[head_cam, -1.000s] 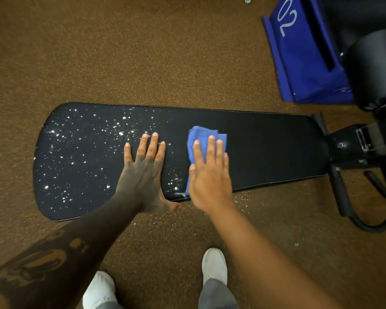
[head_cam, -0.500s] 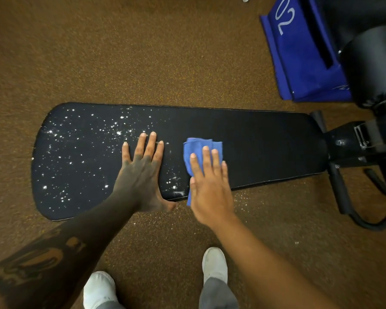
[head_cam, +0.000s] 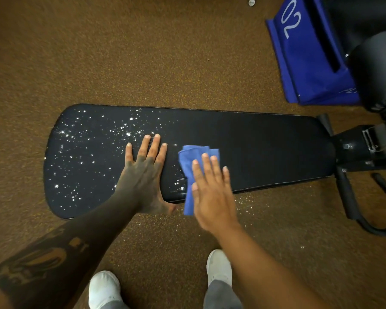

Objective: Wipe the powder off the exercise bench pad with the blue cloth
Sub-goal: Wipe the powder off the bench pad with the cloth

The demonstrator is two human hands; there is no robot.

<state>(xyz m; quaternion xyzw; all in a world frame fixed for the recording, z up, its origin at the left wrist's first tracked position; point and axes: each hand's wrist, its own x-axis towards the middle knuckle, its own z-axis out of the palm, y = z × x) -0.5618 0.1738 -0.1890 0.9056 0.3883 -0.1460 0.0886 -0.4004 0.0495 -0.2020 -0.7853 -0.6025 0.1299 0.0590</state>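
The black bench pad (head_cam: 265, 152) lies across the middle of the view. White powder (head_cam: 87, 157) speckles its left half, and a few specks sit near the front edge by the blue cloth (head_cam: 191, 161). My right hand (head_cam: 210, 188) presses flat on the cloth with straight fingers, and the cloth's lower end hangs over the pad's front edge. My left hand (head_cam: 144, 175) rests flat on the pad just left of the cloth, fingers straight. The pad's right half looks free of powder.
The black bench frame and legs (head_cam: 361, 157) join the pad at the right. A blue fabric item marked "02" (head_cam: 308, 54) lies at the top right beside a black roller pad (head_cam: 379, 70). Brown speckled floor (head_cam: 143, 52) surrounds the bench, with powder scattered below the front edge. My white shoes (head_cam: 218, 266) stand below.
My right hand has drawn the cloth toward me, down to the pad's front edge, so the cloth's end now hangs over it. My left hand has stayed in place.
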